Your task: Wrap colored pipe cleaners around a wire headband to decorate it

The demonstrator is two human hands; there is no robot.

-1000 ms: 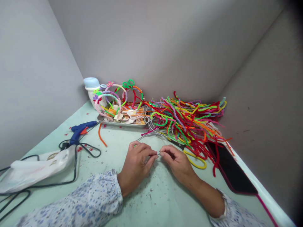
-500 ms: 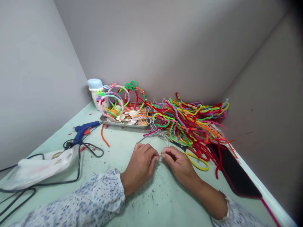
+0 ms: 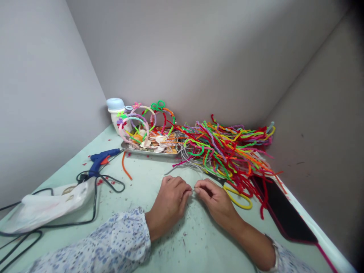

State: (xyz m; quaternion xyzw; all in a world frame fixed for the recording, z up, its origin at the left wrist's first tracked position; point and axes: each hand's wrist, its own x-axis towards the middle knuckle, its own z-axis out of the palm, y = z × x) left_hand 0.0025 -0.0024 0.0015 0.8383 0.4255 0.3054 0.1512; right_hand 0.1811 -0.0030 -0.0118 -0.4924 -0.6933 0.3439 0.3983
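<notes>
My left hand [image 3: 170, 199] is closed, with thumb and fingertips pinching a thin grey wire [image 3: 193, 190]. Close beside it, my right hand [image 3: 217, 201] pinches the same wire between thumb and forefinger. Only a short bit shows between the fingertips; the rest of what they hold is hidden. Just beyond the hands lies a loose coil of grey wire [image 3: 186, 157]. Yellow-handled scissors [image 3: 241, 204] rest right of my right hand, their blades partly under a heap of coloured pipe cleaners [image 3: 224, 148].
A metal tray [image 3: 150, 152] holds shell-like discs and pipe-cleaner hoops [image 3: 133, 131], with a white bottle [image 3: 116, 117] behind. On the left are a blue glue gun [image 3: 98, 161], its looping cable and a white plastic bag [image 3: 54, 208]. A black paddle-shaped object [image 3: 287, 212] lies at right.
The view has shifted slightly, so everything sits a little lower. Both hands keep their pinch on the wire, with barely any movement of the fingers.
</notes>
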